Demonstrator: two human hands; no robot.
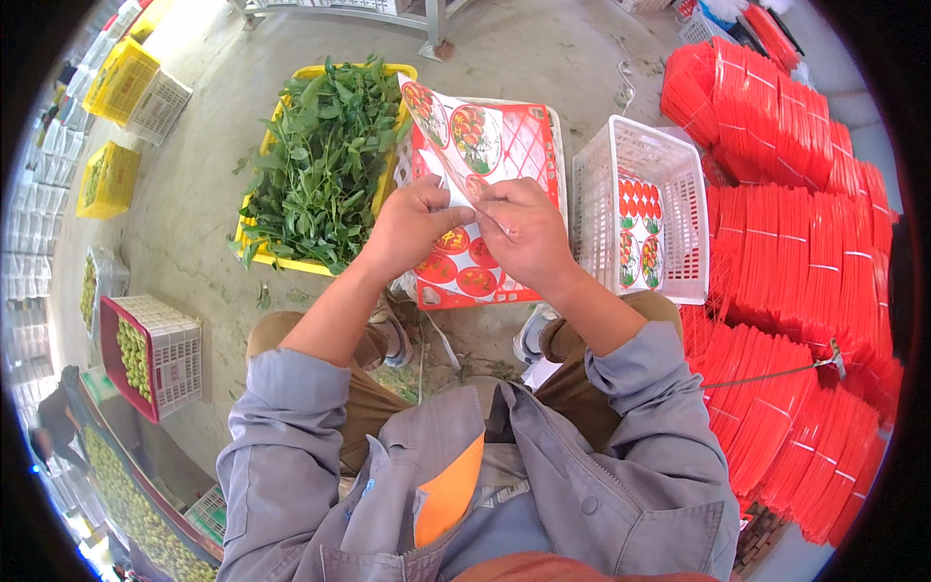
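In front of me, a printed sheet of round fruit-picture stickers (pixel 475 136) is bent up, its upper left corner raised. My left hand (pixel 417 225) pinches it near a folded white edge. Close beside it, my right hand (pixel 529 238) has thumb and fingers pressed together at the same fold, and the fingertips nearly meet. Below the hands, more red oval stickers (pixel 475 281) lie over a red plastic mesh piece (pixel 543 145). This rests on a white crate, mostly hidden beneath.
On the left stands a yellow crate (pixel 254 254) of leafy green stems (pixel 325 165). To the right is a white basket (pixel 689 218) with sticker sheets (pixel 640 228) inside. Bundled red mesh pieces (pixel 776 233) are stacked at far right. A crate of green fruit (pixel 179 344) sits at left.
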